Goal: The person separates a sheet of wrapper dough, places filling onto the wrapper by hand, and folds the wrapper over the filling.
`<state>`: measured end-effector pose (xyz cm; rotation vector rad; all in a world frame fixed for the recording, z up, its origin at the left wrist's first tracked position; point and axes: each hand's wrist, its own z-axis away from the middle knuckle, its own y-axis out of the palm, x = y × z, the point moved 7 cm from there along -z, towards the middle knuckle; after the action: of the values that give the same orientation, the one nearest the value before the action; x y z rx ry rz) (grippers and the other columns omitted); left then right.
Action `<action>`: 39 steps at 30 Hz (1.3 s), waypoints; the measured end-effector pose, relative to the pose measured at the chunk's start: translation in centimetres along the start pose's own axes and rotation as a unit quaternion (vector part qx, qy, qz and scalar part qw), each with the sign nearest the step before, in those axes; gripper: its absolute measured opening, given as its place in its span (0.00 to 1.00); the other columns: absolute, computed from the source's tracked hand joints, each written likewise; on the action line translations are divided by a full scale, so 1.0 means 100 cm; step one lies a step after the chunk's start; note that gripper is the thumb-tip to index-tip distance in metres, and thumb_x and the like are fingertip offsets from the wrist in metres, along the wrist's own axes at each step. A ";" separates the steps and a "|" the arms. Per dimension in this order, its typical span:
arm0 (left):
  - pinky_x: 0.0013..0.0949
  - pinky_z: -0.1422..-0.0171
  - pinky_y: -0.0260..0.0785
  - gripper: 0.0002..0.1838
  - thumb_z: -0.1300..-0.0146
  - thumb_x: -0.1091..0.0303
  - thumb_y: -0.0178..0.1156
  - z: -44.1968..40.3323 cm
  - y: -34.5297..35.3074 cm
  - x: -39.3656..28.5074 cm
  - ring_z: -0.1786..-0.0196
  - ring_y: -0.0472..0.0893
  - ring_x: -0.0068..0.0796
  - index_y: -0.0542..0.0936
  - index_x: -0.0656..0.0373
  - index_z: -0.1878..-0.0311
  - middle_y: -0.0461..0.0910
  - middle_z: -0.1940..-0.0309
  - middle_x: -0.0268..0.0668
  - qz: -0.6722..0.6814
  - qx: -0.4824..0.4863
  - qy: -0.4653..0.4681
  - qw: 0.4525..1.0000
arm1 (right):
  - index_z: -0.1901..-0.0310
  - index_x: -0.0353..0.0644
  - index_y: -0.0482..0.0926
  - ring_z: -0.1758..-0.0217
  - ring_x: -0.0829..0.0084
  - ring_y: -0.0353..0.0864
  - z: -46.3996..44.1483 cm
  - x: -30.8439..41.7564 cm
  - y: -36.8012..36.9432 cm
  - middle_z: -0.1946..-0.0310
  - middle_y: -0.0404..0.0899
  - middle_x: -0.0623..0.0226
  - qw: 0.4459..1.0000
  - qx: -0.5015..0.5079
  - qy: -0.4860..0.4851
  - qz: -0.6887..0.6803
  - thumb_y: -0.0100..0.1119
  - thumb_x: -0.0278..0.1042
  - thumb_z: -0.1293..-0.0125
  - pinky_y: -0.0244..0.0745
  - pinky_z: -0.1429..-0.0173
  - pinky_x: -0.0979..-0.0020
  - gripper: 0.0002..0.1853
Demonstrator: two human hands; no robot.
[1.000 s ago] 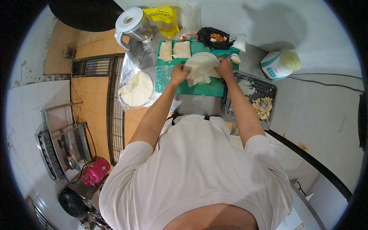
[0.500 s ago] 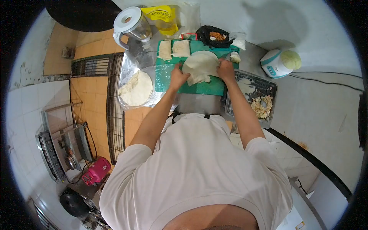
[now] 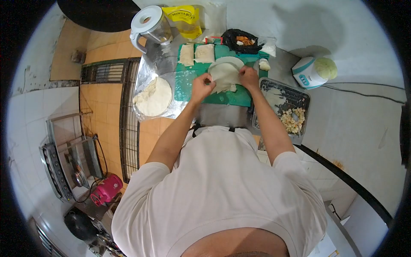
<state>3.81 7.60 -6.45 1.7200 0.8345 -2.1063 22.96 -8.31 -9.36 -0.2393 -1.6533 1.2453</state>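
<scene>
A thin round pastry wrapper [image 3: 224, 73] lies on the green cutting board [image 3: 185, 81], its near edge ragged. At its left edge, my left hand [image 3: 202, 87] pinches the wrapper. My right hand [image 3: 248, 78] has its fingers closed on the opposite edge. Between the hands the sheet looks partly lifted and bent. Two folded filled wrappers, a narrow one [image 3: 186, 55] and a wider one [image 3: 204, 54], lie at the board's far left. A stack of round wrappers [image 3: 155, 99] sits on plastic to the left.
A metal tray [image 3: 306, 100] with chopped filling [image 3: 292, 120] stands to the right. Behind the board are a lidded pitcher [image 3: 150, 28], a yellow oil pouch [image 3: 185, 21] and a black plastic bag [image 3: 232, 41]. A white-and-teal appliance [image 3: 305, 73] stands farther right.
My left hand has turned inward and now pinches the wrapper's edge. My right hand has shifted slightly inward along the other edge, and the sheet has lifted and bent.
</scene>
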 end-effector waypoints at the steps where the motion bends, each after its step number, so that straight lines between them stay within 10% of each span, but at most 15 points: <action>1: 0.30 0.58 0.74 0.05 0.47 0.75 0.65 0.001 0.002 0.005 0.66 0.82 0.24 0.77 0.62 0.70 0.83 0.72 0.36 0.040 0.022 0.006 0.999 | 0.64 0.41 0.85 0.56 0.57 0.86 0.003 0.006 -0.003 0.63 0.87 0.57 0.999 0.007 -0.022 -0.039 0.65 0.31 0.42 0.79 0.51 0.58 0.07; 9: 0.24 0.51 0.67 0.11 0.43 0.84 0.61 0.047 -0.007 -0.043 0.54 0.75 0.20 0.70 0.57 0.71 0.79 0.53 0.35 0.298 0.158 0.064 0.939 | 0.67 0.38 0.77 0.59 0.76 0.83 0.069 0.043 -0.059 0.65 0.84 0.66 0.941 0.110 -0.025 -0.319 0.63 0.24 0.44 0.77 0.50 0.71 0.05; 18: 0.26 0.53 0.67 0.09 0.44 0.80 0.61 0.067 -0.017 -0.044 0.56 0.75 0.21 0.70 0.56 0.69 0.78 0.58 0.34 0.359 0.163 -0.018 0.919 | 0.65 0.40 0.76 0.59 0.80 0.81 0.107 0.040 -0.079 0.63 0.84 0.69 0.906 0.105 0.006 -0.410 0.62 0.21 0.41 0.77 0.52 0.73 0.05; 28: 0.34 0.50 0.75 0.14 0.46 0.73 0.65 -0.017 0.017 0.044 0.57 0.83 0.31 0.78 0.61 0.55 0.84 0.61 0.41 0.010 0.037 -0.155 0.987 | 0.55 0.40 0.83 0.56 0.52 0.86 0.038 -0.007 -0.026 0.61 0.87 0.55 0.993 0.035 0.099 -0.053 0.68 0.34 0.45 0.80 0.48 0.56 0.15; 39: 0.42 0.42 0.76 0.23 0.47 0.70 0.66 -0.025 0.007 0.025 0.49 0.83 0.47 0.82 0.56 0.45 0.83 0.50 0.49 -0.171 0.060 0.017 0.983 | 0.52 0.36 0.84 0.50 0.51 0.85 0.022 -0.001 -0.017 0.55 0.85 0.47 1.000 -0.008 0.006 -0.014 0.69 0.32 0.45 0.79 0.44 0.57 0.18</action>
<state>5.53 8.88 -9.30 1.7824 1.1031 -2.3960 21.93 -10.45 -7.97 -0.2329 -1.6526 1.2075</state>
